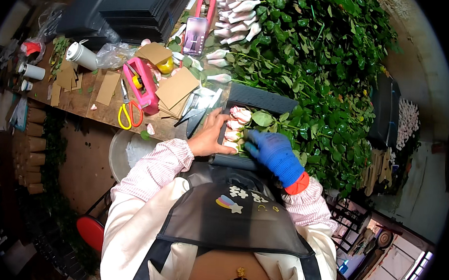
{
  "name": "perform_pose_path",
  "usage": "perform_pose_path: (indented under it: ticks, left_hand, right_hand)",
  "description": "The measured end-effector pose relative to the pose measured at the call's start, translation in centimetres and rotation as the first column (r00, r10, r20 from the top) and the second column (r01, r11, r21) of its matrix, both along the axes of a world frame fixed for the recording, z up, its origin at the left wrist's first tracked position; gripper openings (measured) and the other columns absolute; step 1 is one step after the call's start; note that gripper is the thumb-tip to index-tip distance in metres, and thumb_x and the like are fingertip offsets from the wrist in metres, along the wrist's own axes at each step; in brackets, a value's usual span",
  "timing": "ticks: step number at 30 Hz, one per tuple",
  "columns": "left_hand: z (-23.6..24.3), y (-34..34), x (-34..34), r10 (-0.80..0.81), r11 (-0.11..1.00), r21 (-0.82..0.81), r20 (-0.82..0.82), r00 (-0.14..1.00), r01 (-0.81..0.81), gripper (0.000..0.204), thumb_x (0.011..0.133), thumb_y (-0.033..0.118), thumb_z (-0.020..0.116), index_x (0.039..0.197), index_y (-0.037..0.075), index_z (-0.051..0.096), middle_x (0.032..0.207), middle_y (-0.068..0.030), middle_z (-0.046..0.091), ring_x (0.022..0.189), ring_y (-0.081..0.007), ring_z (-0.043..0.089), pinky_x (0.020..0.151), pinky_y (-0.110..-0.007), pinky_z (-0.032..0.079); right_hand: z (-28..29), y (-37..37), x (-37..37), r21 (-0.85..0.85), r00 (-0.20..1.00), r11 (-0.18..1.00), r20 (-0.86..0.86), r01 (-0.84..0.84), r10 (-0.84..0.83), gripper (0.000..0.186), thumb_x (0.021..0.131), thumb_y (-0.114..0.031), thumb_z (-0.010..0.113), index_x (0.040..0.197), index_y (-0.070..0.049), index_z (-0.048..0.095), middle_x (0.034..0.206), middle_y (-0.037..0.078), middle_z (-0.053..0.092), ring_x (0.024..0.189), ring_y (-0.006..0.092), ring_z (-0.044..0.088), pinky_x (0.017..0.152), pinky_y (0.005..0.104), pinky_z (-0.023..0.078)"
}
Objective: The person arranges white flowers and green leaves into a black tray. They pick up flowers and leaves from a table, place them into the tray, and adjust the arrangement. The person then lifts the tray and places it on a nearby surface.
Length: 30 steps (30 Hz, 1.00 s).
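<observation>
1. A wooden table [169, 129] stretches ahead of me, its right side buried under a big heap of leafy green stems [332, 85].
2. At the far left, a tall stack of dark sheets [134, 16] lies on the tabletop.
3. Dark grey ridged board [261, 97] shows on the far and near sides of the roses in front of me.
4. My right hand [275, 153], in a blue glove, is just right of the blooms, fingers half bent; whether they grip a stem, I cannot tell.
5. My bare left hand [209, 135] is spread wide, thumb at the near end of the row and fingers toward the far end, bracing its left side.
6. A pink tape dispenser [149, 101] stands left of that hand, with scissors [126, 102] just beside it.
7. The pale pink roses [234, 125] sit in a short row between my hands, heads leftward.
</observation>
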<state>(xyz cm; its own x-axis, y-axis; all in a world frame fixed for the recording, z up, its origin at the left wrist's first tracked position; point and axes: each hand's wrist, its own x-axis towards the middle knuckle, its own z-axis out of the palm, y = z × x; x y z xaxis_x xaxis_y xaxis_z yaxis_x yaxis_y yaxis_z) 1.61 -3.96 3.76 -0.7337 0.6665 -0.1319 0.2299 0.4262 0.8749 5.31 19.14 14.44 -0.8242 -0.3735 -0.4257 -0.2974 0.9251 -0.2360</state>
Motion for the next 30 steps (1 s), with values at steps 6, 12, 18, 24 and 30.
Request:
perform_pose_path:
  ticks: [6,12,18,24,30]
  left_hand:
    - [0.1,0.1,-0.2,-0.037,0.999,-0.019,-0.008,0.999,0.037,0.104,0.071,0.047,0.090,0.144,0.008,0.028,0.152,-0.0349,0.016,0.148,-0.0536,0.012,0.120,-0.056,0.023]
    - [-1.1,0.7,-0.8,0.083,0.993,0.068,0.120,0.989,-0.092,0.088,0.074,0.044,0.089,0.138,0.008,0.040,0.149,-0.0320,0.021,0.148,-0.0507,0.013,0.119,-0.053,0.024]
    - [-1.2,1.5,0.7,0.226,0.970,0.097,-0.029,0.974,-0.222,0.071,0.076,0.038,0.087,0.132,0.009,0.053,0.149,-0.0325,0.031,0.141,-0.0481,0.034,0.115,-0.051,0.034]
    - [-1.7,1.6,0.5,0.204,0.976,0.076,-0.013,0.979,-0.203,0.066,0.077,0.039,0.086,0.130,0.011,0.058,0.145,-0.0329,0.037,0.139,-0.0483,0.035,0.114,-0.051,0.033]
    - [-1.4,3.2,0.4,0.377,0.915,0.125,0.080,0.923,-0.385,0.039,0.078,0.034,0.085,0.107,0.011,0.073,0.140,-0.0303,0.044,0.136,-0.0471,0.040,0.113,-0.050,0.035]
  right_hand:
    - [-4.2,-0.6,0.3,-0.012,0.996,0.997,-0.047,0.077,-0.078,0.024,0.093,-0.036,0.061,0.106,-0.016,0.062,0.088,0.011,0.073,0.083,0.0325,0.071,0.070,0.0484,0.052]
    - [-4.3,-0.7,0.1,-0.024,0.997,1.000,-0.080,-0.016,0.014,0.022,0.093,-0.032,0.060,0.106,-0.014,0.059,0.088,0.012,0.073,0.082,0.0332,0.071,0.068,0.0472,0.052]
    - [-1.1,-1.1,0.5,-0.066,0.927,0.947,-0.194,0.313,-0.320,0.031,0.093,-0.037,0.062,0.116,-0.016,0.061,0.084,0.011,0.071,0.077,0.0325,0.070,0.065,0.0468,0.053]
    - [-5.5,-0.2,-0.2,-0.013,0.957,0.992,-0.261,0.127,-0.126,0.024,0.093,-0.036,0.063,0.106,-0.017,0.062,0.079,0.012,0.069,0.071,0.0356,0.068,0.063,0.0479,0.052]
    - [-4.7,-0.1,-0.1,0.027,0.969,0.994,-0.225,0.107,-0.098,0.025,0.092,-0.031,0.062,0.112,-0.016,0.063,0.082,0.011,0.071,0.075,0.0324,0.071,0.065,0.0461,0.054]
